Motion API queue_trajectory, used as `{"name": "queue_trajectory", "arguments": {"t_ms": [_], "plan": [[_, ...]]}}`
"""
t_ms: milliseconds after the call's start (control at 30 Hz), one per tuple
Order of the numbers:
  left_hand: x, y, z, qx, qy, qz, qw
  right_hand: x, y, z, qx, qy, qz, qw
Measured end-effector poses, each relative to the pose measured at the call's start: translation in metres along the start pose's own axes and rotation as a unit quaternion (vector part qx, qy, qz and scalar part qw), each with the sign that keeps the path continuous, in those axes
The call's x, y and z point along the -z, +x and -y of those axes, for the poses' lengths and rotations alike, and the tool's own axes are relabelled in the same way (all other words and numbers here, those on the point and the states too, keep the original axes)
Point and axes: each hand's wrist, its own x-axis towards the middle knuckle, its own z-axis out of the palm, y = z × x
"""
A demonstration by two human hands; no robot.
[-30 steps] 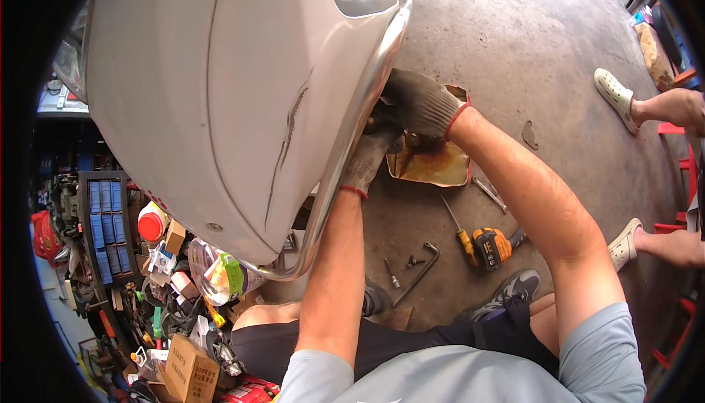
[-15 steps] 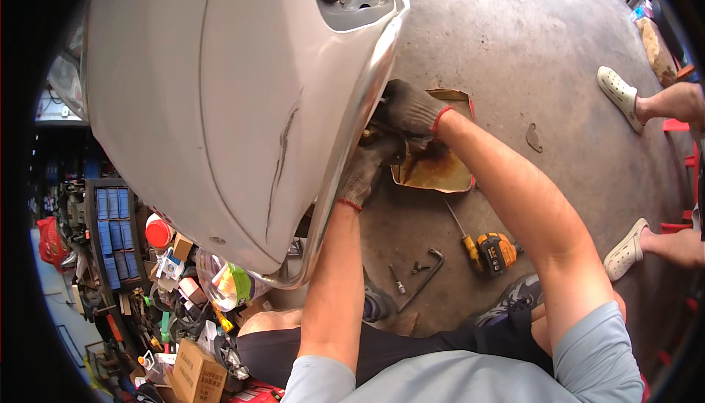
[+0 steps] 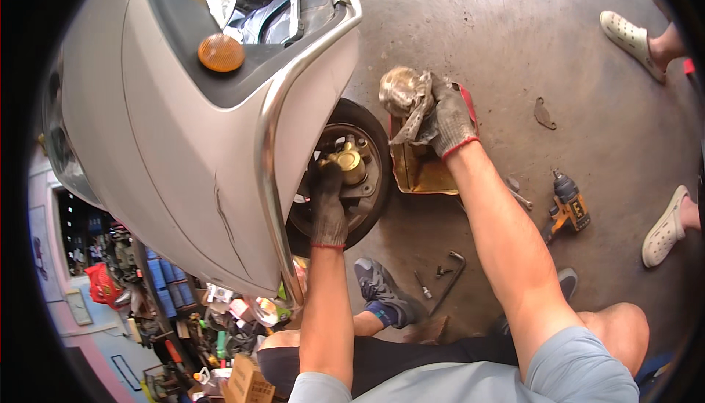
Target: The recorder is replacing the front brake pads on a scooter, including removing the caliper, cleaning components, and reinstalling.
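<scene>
My left hand (image 3: 328, 208), in a dark, dirty work glove with a red cuff, reaches inside a wheel (image 3: 377, 164) of the white vehicle. Its fingers curl against the brake caliper (image 3: 349, 162), which has a gold-coloured round face; the fingertips are in shadow. My right hand (image 3: 449, 118), gloved alike, is closed on a crumpled, dirty rag (image 3: 416, 122). A rounded, shiny brownish thing sits at the rag's far end, its kind unclear. Below that hand stands a shallow tray (image 3: 433, 187) with a red rim and brown stains inside.
The vehicle's white body panel (image 3: 176, 139) and metal bar (image 3: 273, 124) stand at my left. On the floor lie a cordless driver (image 3: 571, 203), an L-shaped wrench (image 3: 448, 285), a socket piece (image 3: 423, 285) and a flat metal plate (image 3: 543, 114). Another person's light clogs (image 3: 664, 227) are at right.
My right hand has moved from beside the left one out over the tray, now showing the rag. My view has shifted, so the wheel and caliper show. The left hand stays at the wheel.
</scene>
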Motion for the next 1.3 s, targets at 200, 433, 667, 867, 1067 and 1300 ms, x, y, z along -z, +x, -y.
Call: {"name": "queue_trajectory", "arguments": {"t_ms": [200, 433, 667, 867, 1067, 1300], "plan": [[-0.012, -0.018, -0.009, -0.048, 0.013, -0.038, 0.998, 0.061, 0.025, -0.021, -0.089, -0.119, -0.049, 0.988], [0.018, -0.014, -0.001, -0.080, 0.103, -0.054, 0.990, 0.059, 0.004, -0.037, -0.062, -0.097, 0.050, 0.992], [-0.007, -0.011, 0.001, -0.077, 0.101, -0.027, 0.992, 0.028, 0.052, -0.097, 0.005, -0.218, 0.012, 0.976], [-0.011, -0.024, -0.022, -0.045, 0.026, -0.051, 0.997, -0.025, 0.022, -0.092, 0.080, -0.370, 0.133, 0.916], [-0.024, -0.029, -0.018, -0.021, 0.002, -0.089, 0.996, -0.049, 0.027, -0.095, 0.020, -0.420, 0.098, 0.902], [-0.005, -0.025, -0.011, -0.032, -0.039, -0.054, 0.997, -0.070, 0.037, -0.131, 0.475, -0.641, 0.276, 0.536]]}}
